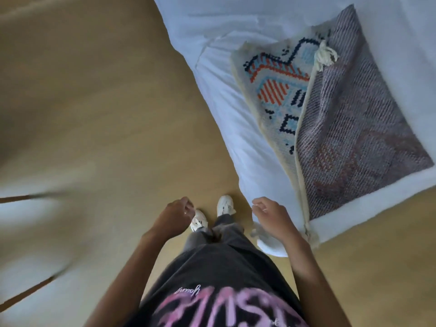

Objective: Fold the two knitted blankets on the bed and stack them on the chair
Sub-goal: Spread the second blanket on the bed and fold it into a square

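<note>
Since there's only the head view to go on, here's my read. You're standing beside the bed (212, 31) with nothing in either hand, so I'd call this the gap right before a fold gets started.

Your left hand (175, 214) and right hand (271, 214) hang around 6 o'clock. The fingers are loosely curled and not pinching or gripping anything I can see. The right one is just beside the bed's near corner.

The knitted blanket (330, 119) lies on the white bedding up at 2 o'clock, apart from both hands. It looks half turned over on itself. The cream face with its navy, orange and pale blue pattern shows on the left, and the greyish reverse is flopped over the right part. A cream tassel (324, 55) sits on top near the far end. I can only make out one blanket for sure.

The next move, I reckon, calls for stepping toward 2 o'clock and taking two corners of it. The blurry white shape (28, 232) with brown legs at 8 o'clock might be the chair, but it's too smeared to tell.
</note>
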The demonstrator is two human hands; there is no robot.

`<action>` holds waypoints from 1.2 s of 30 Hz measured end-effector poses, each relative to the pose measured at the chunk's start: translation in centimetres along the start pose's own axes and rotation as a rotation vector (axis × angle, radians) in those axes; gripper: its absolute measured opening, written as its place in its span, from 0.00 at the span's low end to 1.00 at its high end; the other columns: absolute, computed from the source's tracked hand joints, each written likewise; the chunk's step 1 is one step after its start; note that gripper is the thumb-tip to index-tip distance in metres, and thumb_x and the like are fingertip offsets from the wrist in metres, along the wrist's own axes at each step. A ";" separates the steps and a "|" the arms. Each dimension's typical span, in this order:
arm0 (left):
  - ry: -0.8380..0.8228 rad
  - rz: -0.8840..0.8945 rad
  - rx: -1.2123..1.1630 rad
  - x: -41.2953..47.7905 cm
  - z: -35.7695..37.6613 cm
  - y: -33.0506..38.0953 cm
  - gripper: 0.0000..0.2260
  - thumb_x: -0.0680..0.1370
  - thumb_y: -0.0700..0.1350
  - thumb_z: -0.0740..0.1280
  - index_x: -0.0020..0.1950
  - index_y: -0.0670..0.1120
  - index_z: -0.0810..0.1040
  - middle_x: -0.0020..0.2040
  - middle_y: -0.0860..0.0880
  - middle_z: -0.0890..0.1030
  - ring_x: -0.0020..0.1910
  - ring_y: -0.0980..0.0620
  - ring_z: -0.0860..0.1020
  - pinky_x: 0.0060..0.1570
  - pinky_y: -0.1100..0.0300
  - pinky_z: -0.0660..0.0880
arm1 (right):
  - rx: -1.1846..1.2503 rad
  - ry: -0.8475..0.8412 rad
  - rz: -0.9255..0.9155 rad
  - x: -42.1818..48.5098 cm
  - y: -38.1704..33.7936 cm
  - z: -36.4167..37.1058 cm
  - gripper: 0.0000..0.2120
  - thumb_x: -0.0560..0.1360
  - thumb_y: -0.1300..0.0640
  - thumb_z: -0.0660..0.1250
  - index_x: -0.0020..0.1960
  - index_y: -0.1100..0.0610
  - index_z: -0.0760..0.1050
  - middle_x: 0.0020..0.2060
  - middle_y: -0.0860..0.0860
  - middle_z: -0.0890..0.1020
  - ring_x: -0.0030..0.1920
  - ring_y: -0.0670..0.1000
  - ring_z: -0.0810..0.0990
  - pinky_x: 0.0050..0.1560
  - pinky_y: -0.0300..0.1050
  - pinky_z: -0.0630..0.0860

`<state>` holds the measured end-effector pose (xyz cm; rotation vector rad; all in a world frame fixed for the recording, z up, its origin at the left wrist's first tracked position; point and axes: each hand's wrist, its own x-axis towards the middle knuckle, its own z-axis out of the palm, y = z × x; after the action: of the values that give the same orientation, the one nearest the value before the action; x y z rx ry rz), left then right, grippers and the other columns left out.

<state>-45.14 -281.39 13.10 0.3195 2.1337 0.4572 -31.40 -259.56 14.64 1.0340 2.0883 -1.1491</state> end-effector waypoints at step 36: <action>-0.322 0.972 1.158 45.2 -7.1 48.0 0.18 0.77 0.40 0.60 0.66 0.42 0.66 0.64 0.41 0.69 0.64 0.42 0.68 0.62 0.48 0.69 | 0.601 0.474 0.558 30.3 -4.2 -22.8 0.15 0.78 0.57 0.57 0.64 0.57 0.70 0.58 0.55 0.77 0.57 0.53 0.75 0.56 0.46 0.72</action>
<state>-73.62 -222.12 4.69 1.9501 1.5724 -0.3714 -53.91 -230.25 5.28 2.1847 1.5810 -1.3383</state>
